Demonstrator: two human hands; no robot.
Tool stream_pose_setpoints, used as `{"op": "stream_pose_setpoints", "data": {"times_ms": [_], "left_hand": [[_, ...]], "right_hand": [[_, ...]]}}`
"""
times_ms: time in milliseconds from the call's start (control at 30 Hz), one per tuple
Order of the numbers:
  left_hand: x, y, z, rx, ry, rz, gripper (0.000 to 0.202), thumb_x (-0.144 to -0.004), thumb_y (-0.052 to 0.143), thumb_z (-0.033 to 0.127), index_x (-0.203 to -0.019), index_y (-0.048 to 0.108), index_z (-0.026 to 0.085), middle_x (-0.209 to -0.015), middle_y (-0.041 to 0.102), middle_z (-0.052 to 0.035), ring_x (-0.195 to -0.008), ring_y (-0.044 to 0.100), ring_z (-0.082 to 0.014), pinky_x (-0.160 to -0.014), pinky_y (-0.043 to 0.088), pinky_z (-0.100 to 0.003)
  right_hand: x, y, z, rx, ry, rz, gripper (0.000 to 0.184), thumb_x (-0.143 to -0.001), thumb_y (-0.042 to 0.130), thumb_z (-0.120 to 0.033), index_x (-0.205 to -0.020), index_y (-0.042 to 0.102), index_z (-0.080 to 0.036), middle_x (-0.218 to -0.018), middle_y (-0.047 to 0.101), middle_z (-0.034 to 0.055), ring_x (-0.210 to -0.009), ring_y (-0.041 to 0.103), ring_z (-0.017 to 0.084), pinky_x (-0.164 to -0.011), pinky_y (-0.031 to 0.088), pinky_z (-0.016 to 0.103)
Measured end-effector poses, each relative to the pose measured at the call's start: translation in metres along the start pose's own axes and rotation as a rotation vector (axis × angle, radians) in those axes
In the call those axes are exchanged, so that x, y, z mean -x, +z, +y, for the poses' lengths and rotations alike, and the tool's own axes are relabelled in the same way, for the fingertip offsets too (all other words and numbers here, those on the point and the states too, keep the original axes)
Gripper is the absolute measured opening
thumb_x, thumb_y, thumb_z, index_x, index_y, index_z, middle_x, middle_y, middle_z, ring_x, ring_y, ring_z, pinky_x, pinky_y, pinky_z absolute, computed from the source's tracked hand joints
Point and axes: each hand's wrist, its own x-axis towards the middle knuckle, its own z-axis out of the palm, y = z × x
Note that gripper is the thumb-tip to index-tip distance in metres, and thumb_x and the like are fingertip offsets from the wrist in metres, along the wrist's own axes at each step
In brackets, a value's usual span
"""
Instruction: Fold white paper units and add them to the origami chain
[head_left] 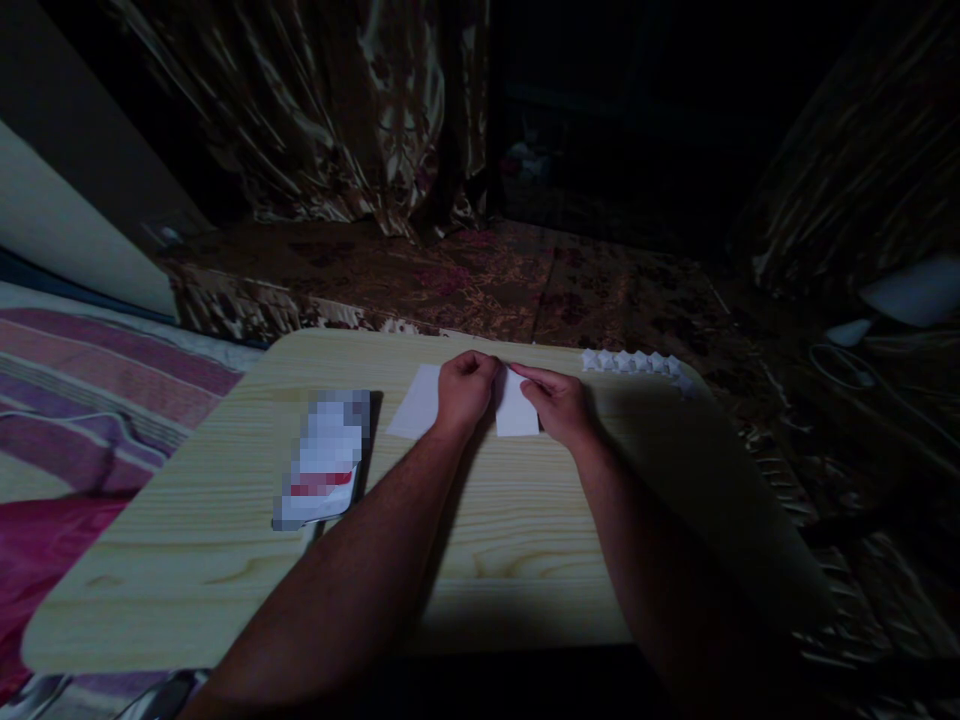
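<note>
A white sheet of paper (pixel 516 412) lies on the pale wooden table (pixel 225 520) near its far edge. My left hand (pixel 465 388) is curled closed on the sheet's upper middle, and the paper sticks out to the left of it. My right hand (pixel 559 400) pinches the sheet's top right edge with thumb and forefinger. Both hands almost touch above the paper.
A row of several small white folded paper stars (pixel 634 361) lies along the table's far right edge. A blurred white and red packet (pixel 322 460) rests left of my forearm. Striped bedding (pixel 75 400) is at left, patterned dark fabric (pixel 487 280) behind.
</note>
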Motion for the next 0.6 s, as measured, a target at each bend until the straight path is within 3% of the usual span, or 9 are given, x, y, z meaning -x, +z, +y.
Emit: {"op": "stream_pose_setpoints", "data": {"times_ms": [167,433,533,600], "left_hand": [[0.002,0.001,0.004,0.051,-0.076,-0.059,0.03,-0.07,0.064,0.045,-0.065,0.065,0.015,-0.055,0.054,0.0011,-0.05,0.043,-0.0096,-0.049,0.031,-0.023],[0.008,0.004,0.011,0.131,-0.077,-0.186,0.027,-0.066,0.071,0.038,-0.078,0.068,0.014,-0.07,0.065,-0.0025,-0.059,0.052,-0.0112,-0.056,0.039,-0.022],[0.008,0.005,0.01,0.167,-0.087,-0.189,0.027,-0.063,0.074,0.034,-0.081,0.069,0.014,-0.073,0.066,-0.0035,-0.06,0.054,-0.0117,-0.057,0.04,-0.023],[0.007,0.004,0.008,0.171,-0.082,-0.185,0.027,-0.063,0.073,0.032,-0.083,0.069,0.015,-0.074,0.067,-0.004,-0.06,0.055,-0.0117,-0.058,0.041,-0.023]], "right_hand": [[0.001,0.0,0.001,0.041,-0.039,-0.01,0.033,-0.08,0.056,-0.026,-0.11,0.068,-0.022,-0.107,0.07,0.004,-0.087,0.066,0.017,-0.073,0.052,0.029],[-0.001,-0.003,-0.001,0.053,-0.1,0.029,0.032,-0.081,0.055,-0.027,-0.11,0.068,-0.023,-0.112,0.068,0.0021,-0.104,0.063,0.019,-0.094,0.048,0.033],[0.0,-0.004,-0.005,0.06,-0.109,0.02,0.033,-0.083,0.053,-0.029,-0.112,0.068,-0.023,-0.111,0.068,0.0023,-0.101,0.063,0.019,-0.09,0.049,0.032],[0.001,-0.005,-0.006,0.079,-0.086,0.013,0.035,-0.083,0.052,-0.032,-0.113,0.067,-0.022,-0.105,0.07,0.0026,-0.091,0.064,0.018,-0.08,0.051,0.03]]}}
